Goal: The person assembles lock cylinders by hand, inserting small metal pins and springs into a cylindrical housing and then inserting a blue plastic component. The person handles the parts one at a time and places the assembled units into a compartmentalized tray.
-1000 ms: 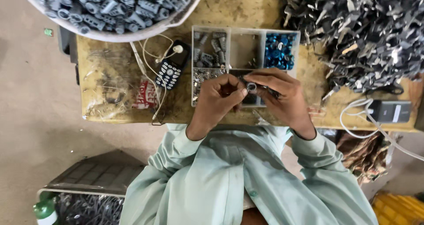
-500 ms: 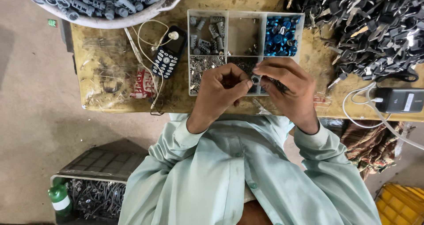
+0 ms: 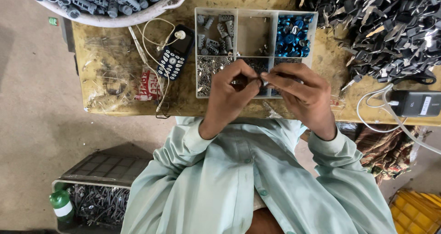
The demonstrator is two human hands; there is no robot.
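Both hands together over the front row of a tray (image 3: pixel 239 9), fingertips meeting. Left hand (image 3: pixel 232 94) curled, thumb and forefinger pinched on a small part (image 3: pixel 258 81); right hand (image 3: pixel 301 94) pinched on the same part from the other side. Too small and too hidden by the fingers to tell more than a bit of grey metal, perhaps. Part held just above the middle front compartment, close to the divider.

Tray clear plastic, six compartments in two rows, lying on a worn yellow tabletop (image 3: pixel 115 77). Back row: grey cylinders (image 3: pixel 213 31) at the left, almost nothing in the middle, blue caps (image 3: pixel 292 34) at the right. Front left compartment full of tiny silver bits (image 3: pixel 209 73); the two other front compartments mostly covered by the hands.

Left of the tray, a dark keypad phone (image 3: pixel 175 57) with a white cable (image 3: pixel 154 36) looped around it, touching. Further left, a crumpled red and white wrapper (image 3: pixel 147 87). At the top left edge, a white bowl (image 3: pixel 138 17) filled with bigger grey cylinders. At the right, a large heap of dark metal pieces (image 3: pixel 390 27), well apart from the hands. Below the heap, a black charger box (image 3: pixel 415 103) with white wires.

On the floor at the lower left, a crate (image 3: pixel 98 169) with dark parts inside and a green bottle (image 3: pixel 61 204) beside it. Pale green shirt (image 3: pixel 239 183) filling the lower middle.
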